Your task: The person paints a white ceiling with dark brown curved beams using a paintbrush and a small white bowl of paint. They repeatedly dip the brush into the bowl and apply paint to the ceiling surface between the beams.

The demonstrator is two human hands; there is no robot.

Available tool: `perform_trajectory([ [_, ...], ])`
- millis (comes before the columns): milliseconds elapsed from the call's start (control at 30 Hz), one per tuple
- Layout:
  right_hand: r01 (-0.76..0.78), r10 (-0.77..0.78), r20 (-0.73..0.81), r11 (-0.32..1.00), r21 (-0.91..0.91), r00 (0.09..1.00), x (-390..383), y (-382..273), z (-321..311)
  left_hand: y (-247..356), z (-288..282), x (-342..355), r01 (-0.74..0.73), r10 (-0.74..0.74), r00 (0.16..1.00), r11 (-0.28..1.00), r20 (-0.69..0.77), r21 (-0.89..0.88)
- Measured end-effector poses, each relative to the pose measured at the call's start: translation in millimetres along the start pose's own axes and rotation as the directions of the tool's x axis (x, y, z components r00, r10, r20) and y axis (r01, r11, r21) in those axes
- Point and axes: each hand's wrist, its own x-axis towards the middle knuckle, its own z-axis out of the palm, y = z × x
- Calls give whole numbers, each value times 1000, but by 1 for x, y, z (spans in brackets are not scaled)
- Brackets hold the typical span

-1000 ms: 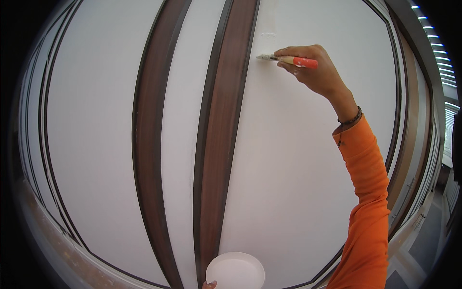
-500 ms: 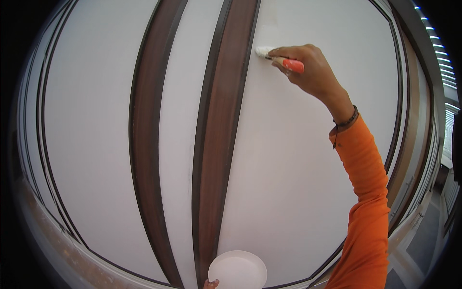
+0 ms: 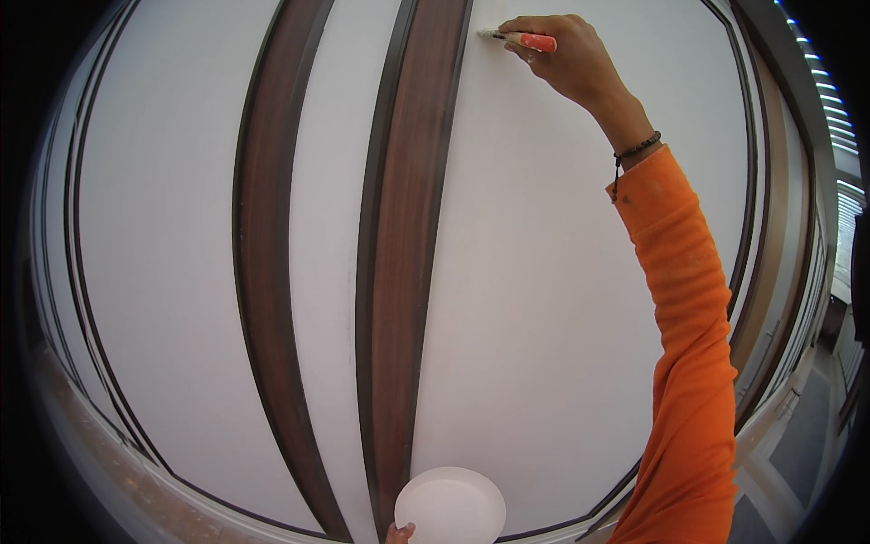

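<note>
My right hand [image 3: 571, 65], in an orange sleeve with a dark bracelet at the wrist, grips a paintbrush [image 3: 540, 42] with a red-tipped handle. Its pale, paint-coated bristles are at the white wall [image 3: 544, 281], just right of a dark-edged brown vertical strip [image 3: 412, 227]. At the bottom centre, my left hand [image 3: 401, 533] holds the edge of a round white plate or lid [image 3: 450, 499]; most of that hand is cut off by the frame.
A second brown strip [image 3: 263, 218] runs parallel to the left. Dark moulding lines [image 3: 750, 163] frame the panel at both sides. A slatted window or blind [image 3: 829, 109] is at the far right, above a grey floor [image 3: 797, 435].
My right hand and brush have moved upward along the edge of the brown strip, toward the top of the view. The plate in my left hand has shifted very slightly right and up.
</note>
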Motion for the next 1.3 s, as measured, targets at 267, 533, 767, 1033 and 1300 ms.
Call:
perform_trajectory([
  [267, 66, -68, 126, 998, 24, 990, -35, -33, -5, 25, 4, -15, -5, 5, 1000, 997, 1, 77],
  [533, 76, -76, 6, 997, 4, 997, -18, -24, -17, 39, 15, -26, 0, 2, 999, 998, -33, 60],
  [767, 205, -201, -97, 978, 41, 975, 15, -22, 0, 51, 3, -29, 31, -31, 1000, 998, -5, 58],
  [1033, 143, -146, 32, 987, 70, 989, 7, -36, -3, 52, 2, -37, 47, -47, 999, 998, 3, 49],
  [1300, 35, -48, 104, 992, 118, 993, 0, -27, -11, 53, 19, -43, 80, -81, 997, 996, 20, 28],
])
